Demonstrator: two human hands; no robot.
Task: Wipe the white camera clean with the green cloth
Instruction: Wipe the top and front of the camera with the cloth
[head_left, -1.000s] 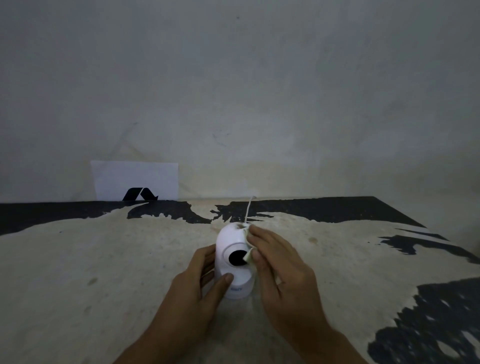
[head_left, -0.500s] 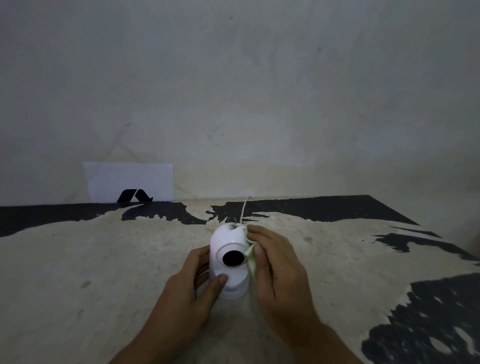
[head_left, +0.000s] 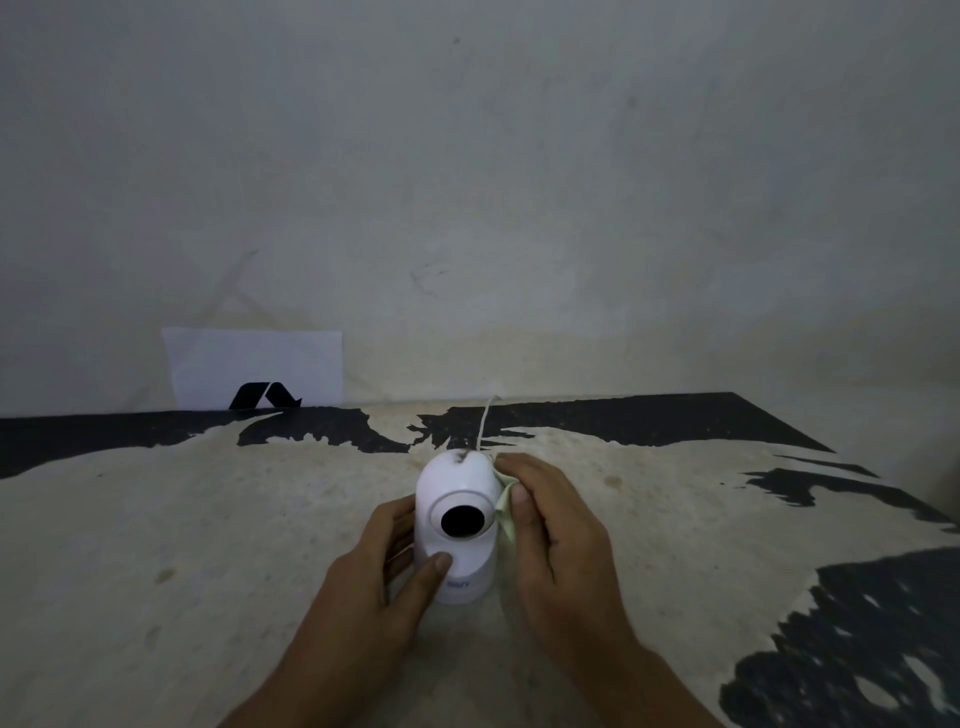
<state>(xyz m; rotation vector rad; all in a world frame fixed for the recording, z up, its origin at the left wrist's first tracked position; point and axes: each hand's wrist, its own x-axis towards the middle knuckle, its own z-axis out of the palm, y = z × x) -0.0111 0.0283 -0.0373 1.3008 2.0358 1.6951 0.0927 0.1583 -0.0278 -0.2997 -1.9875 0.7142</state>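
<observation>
The white camera stands upright on the table, its round black lens facing me. A thin white cable runs from its top toward the wall. My left hand grips the camera's base from the left, thumb across the front. My right hand presses the pale green cloth against the right side of the camera's head. Only a narrow strip of the cloth shows between my fingers and the camera; the rest is hidden under my hand.
The table has a worn cream surface with black patches at the back and right. A white sheet with a black logo leans on the wall at the back left. The table's right edge falls away at the far right.
My right hand with the cloth has slid from the front of the lens round to the right side of the camera's head. My left hand has kept its hold on the base.
</observation>
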